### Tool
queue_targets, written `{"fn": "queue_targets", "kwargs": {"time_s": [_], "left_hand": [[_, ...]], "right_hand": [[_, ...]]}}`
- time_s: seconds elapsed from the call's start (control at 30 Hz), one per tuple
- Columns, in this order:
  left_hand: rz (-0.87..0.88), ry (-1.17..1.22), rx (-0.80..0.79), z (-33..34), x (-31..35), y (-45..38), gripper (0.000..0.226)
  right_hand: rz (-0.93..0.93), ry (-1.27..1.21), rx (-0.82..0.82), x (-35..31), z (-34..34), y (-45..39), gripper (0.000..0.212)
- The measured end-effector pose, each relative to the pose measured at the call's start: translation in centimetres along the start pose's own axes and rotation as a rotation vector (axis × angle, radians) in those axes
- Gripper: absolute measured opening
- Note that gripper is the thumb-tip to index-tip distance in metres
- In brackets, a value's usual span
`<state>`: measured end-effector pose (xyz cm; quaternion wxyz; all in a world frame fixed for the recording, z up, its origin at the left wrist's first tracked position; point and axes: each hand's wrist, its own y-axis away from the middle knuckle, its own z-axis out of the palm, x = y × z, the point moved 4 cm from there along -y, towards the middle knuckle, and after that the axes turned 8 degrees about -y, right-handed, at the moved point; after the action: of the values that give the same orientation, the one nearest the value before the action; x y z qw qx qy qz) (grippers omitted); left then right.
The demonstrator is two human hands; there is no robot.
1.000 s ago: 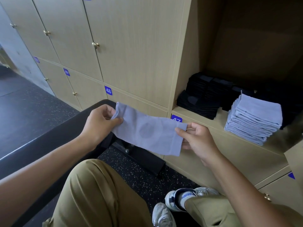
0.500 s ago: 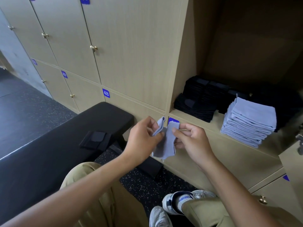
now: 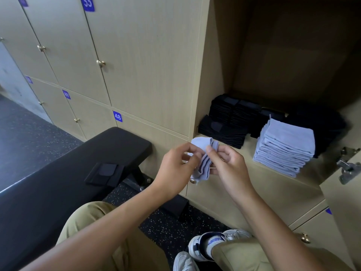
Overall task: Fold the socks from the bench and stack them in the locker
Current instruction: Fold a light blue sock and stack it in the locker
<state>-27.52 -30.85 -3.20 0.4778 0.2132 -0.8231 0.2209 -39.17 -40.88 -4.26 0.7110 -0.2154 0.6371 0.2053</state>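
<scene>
Light blue sock folded over, held up in front of the open locker, just near of its shelf edge. Left hand pinching the sock's left side with curled fingers; right hand pinching the right side, thumb on top. Hands close together, touching only through the sock. Inside the locker: stack of light blue folded socks at the near right of the shelf; black folded socks in stacks behind and to the left. Black bench at left, bearing one black folded item near its far end. Khaki trousers and white trainers at the near edge. Numbered locker doors at far left, closed.
</scene>
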Motion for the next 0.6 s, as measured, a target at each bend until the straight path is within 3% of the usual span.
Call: {"fn": "queue_targets", "kwargs": {"time_s": [0.17,0.43,0.6], "left_hand": [[0.049,0.025,-0.068,0.0,0.2,0.0,0.020],[0.046,0.077,0.102,-1.4,-1.1,-1.4,0.016],[-0.013,0.345,-0.154,-1.4,-0.7,-2.2,0.014]], "right_hand": [[-0.056,0.007,-0.014,-0.7,-0.2,0.2,0.017],[0.019,-0.061,0.053,-1.1,-1.4,-0.4,0.022],[0.066,-0.127,0.017,-1.6,-2.2,-0.7,0.028]]}}
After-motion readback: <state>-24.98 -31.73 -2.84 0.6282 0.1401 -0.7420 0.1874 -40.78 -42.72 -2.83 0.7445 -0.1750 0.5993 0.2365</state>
